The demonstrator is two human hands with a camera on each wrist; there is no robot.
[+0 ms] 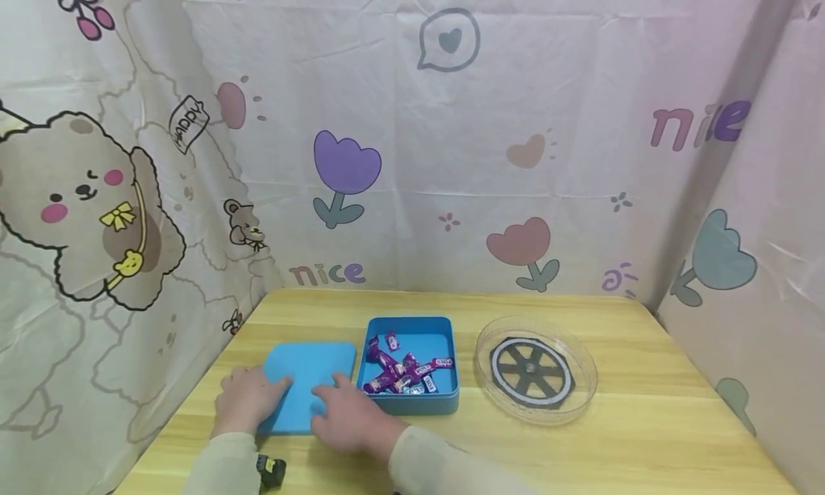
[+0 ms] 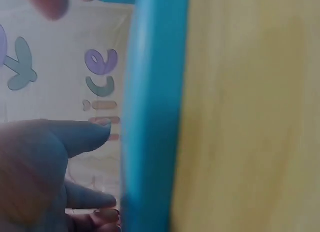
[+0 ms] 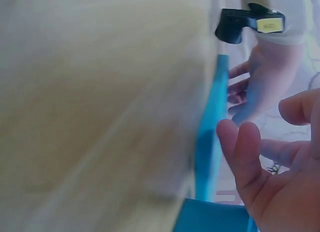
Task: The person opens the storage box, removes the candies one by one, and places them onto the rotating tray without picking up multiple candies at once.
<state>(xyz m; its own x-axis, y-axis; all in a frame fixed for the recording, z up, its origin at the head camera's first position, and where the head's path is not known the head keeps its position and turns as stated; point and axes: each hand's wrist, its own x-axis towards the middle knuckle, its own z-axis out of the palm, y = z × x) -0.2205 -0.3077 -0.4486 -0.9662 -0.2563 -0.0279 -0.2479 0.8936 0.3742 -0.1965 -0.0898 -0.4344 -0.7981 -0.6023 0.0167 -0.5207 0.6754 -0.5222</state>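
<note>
A flat blue lid [image 1: 303, 391] with rounded corners lies on the wooden table. My left hand [image 1: 248, 402] rests at its left edge with relaxed fingers; the left wrist view shows the thumb stretched toward the lid's side [image 2: 157, 111]. Over the lid's right part is my right hand [image 1: 351, 415], fingers loosely spread and nothing in its grasp. In the right wrist view those fingertips [image 3: 227, 129] come close to the lid [image 3: 207, 147]. Just right of the lid stands an uncovered blue box [image 1: 422, 405] with several purple-wrapped candies [image 1: 389, 369] inside.
A clear round dish [image 1: 589, 387] with a dark, spoked wheel pattern sits right of the box. Patterned cloth [image 1: 412, 122] hangs behind the table [image 1: 631, 409] and along both sides. A small black camera [image 1: 271, 472] is strapped at the left wrist.
</note>
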